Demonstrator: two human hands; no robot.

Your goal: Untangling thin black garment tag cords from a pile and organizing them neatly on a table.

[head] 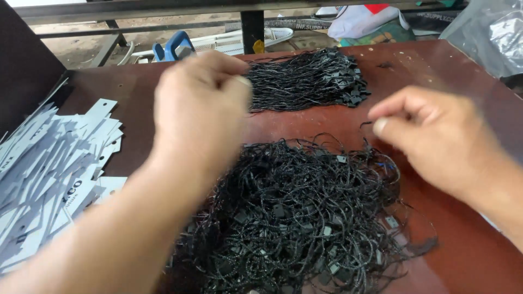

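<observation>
A big tangled heap of black string loops with small plastic tags lies on the dark red table in front of me. Farther back sits a neater bundle of the same black strings, laid side by side. My left hand hovers blurred over the near edge of that bundle, fingers curled closed; what they pinch is hidden. My right hand is above the tangled heap's right side, thumb and forefinger pinched on a thin black string end.
A spread pile of white paper hang tags covers the table's left side. A dark panel stands at the far left. Beyond the table are a black metal frame, blue-and-white items on the ground and plastic bags at right.
</observation>
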